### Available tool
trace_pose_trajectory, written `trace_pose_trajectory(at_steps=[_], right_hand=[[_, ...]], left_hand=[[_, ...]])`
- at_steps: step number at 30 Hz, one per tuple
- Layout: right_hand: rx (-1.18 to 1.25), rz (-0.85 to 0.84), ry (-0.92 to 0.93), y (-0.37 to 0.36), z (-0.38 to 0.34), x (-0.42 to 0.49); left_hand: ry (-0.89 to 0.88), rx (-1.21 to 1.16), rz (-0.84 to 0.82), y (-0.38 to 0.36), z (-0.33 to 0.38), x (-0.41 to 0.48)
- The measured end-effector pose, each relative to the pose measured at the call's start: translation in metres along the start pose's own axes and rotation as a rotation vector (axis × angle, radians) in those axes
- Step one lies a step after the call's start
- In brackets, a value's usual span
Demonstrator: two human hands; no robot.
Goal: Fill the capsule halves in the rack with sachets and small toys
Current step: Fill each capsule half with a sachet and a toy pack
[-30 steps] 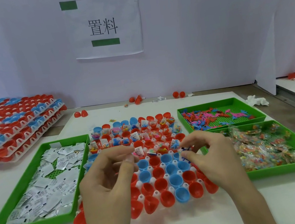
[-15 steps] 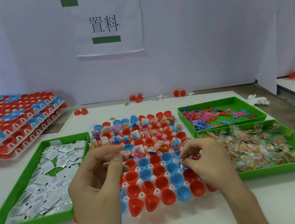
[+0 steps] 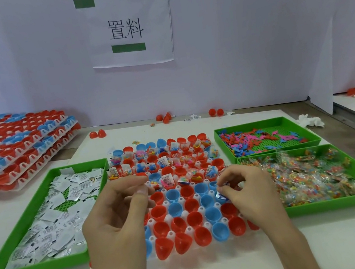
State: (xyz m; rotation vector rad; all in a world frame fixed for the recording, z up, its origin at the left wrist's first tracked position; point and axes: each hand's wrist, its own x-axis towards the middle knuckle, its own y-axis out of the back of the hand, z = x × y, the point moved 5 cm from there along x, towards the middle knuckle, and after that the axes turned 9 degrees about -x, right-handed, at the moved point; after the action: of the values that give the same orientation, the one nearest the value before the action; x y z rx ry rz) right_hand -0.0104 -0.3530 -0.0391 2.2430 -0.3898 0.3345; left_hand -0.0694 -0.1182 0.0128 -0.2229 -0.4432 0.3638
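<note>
Now your right hand (image 3: pixel 250 195) pinches a small blue toy (image 3: pixel 221 195) low over the rack (image 3: pixel 207 224), with your left hand (image 3: pixel 115 215) raised beside it.
Your right thumb and fingertips curl tightly on the toy, just above the open red and blue capsule halves (image 3: pixel 194 219) between your hands. Your left hand is half curled, thumb tip close to the forefinger; you cannot tell whether anything sits between them. Beyond both hands, the far rows of the rack hold filled capsule halves (image 3: pixel 167 179) with sachets and toys in them. Left of your left hand lies the green sachet tray (image 3: pixel 41 267). Right of your right hand lies the green tray of clear bead packets (image 3: pixel 338 203), with the green toy tray (image 3: pixel 263 122) beyond it.
</note>
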Motion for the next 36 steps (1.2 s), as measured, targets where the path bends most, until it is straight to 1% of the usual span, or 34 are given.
trace_pose_trajectory(at_steps=[11,16,36], right_hand=[[0.086,0.015,0.046,0.008,-0.003,0.0],[0.061,0.043,0.065,0.01,-0.003,0.0],[0.008,-0.032,0.089,0.005,-0.005,-0.001]], left_hand=[[0.005,0.015,-0.003,0.001,0.0,0.0],[0.012,0.017,0.0,0.001,0.0,-0.001],[0.017,0.027,0.001,0.003,-0.001,0.0]])
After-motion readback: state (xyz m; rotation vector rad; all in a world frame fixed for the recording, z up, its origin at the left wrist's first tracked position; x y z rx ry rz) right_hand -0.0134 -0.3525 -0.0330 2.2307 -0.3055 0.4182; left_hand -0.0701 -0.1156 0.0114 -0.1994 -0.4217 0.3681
